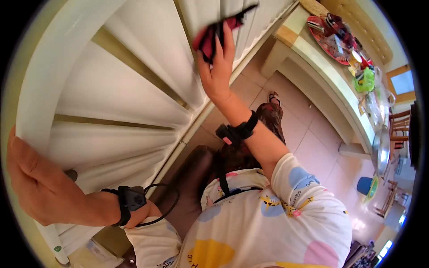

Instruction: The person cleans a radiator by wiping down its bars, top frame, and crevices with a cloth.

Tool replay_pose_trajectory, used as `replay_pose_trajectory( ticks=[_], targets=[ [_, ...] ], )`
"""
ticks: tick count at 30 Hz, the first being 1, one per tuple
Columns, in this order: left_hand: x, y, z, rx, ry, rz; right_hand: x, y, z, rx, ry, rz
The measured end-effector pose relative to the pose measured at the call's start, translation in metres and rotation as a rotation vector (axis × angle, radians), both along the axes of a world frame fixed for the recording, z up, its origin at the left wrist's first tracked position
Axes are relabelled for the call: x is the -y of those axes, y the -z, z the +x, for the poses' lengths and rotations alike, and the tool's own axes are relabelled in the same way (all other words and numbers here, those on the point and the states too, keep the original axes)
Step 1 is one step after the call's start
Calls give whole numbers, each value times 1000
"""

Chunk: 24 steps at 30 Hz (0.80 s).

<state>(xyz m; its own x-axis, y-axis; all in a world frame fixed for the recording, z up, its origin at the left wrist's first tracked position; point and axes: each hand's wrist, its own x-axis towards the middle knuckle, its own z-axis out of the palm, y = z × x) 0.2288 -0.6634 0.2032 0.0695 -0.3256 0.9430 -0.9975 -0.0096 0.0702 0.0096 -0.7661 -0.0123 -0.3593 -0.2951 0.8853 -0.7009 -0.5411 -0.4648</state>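
Note:
A white radiator [127, 82] with broad vertical fins fills the left side of the view. My left hand [42, 183] is at its outer rail, with the fingers curled round the edge and partly out of sight. Higher up, my right hand [217, 73] presses a crumpled red and black cloth [207, 43] on the fins. A dark loose end of the cloth sticks out to the right and is blurred. Both wrists wear black straps with small devices, and a black cable loops beside the left one.
At the right stands a long pale table [304, 53] bearing a red tray [318, 42] with mixed items, a green bag [365, 80] and a metal pan [381, 149]. A blue bucket [364, 185] and wooden chairs stand farther off. Pink floor tiles [308, 134] lie between.

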Motion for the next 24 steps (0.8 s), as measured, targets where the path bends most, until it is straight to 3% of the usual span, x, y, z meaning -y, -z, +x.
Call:
replay_pose_trajectory(
  ticks=[4,11,13,20,22,23,24],
  targets=[
    [0,5,13,10,-90,23,-9,92,14,482,-156,286],
    [3,6,45,50,-267,75,-19,191,18,628,-165,553],
    [5,5,57,66,-330,104,-18,196,12,399,-10,487],
    [5,9,20,18,-247,17,-37,167,15,393,64,854],
    [2,6,12,-3,-190,49,-29,149,30,980,-57,1033],
    [2,8,11,-69,-214,79,-24,148,39,1133,-225,876],
    [3,8,12,-76,-219,76,-25,144,43,1124,-228,877]
  ],
)
